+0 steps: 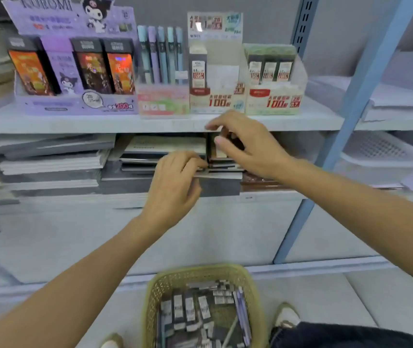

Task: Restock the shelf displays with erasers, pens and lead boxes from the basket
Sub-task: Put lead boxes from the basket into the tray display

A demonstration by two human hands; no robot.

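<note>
Head view, lead box (234, 143) — in right grip (249, 146)

One wide-angle view only, worn on the head. Looks forward and down from almost straight above the basket (200, 268). Faces the shelf (100, 124) just beyond the basket, near and nearly square-on. Bows straight edges far from the basket.

Upper shelf (75, 123), front edge, left to right: character display (75, 106), pen display (162, 101), first lead-box display (215, 102), second lead-box display (273, 102). Lower shelf (75, 200): notebook stacks (50, 167) side by side. Basket (200, 270) on floor before shelving, containing lead boxes (190, 310) and pens (241, 312).
</note>
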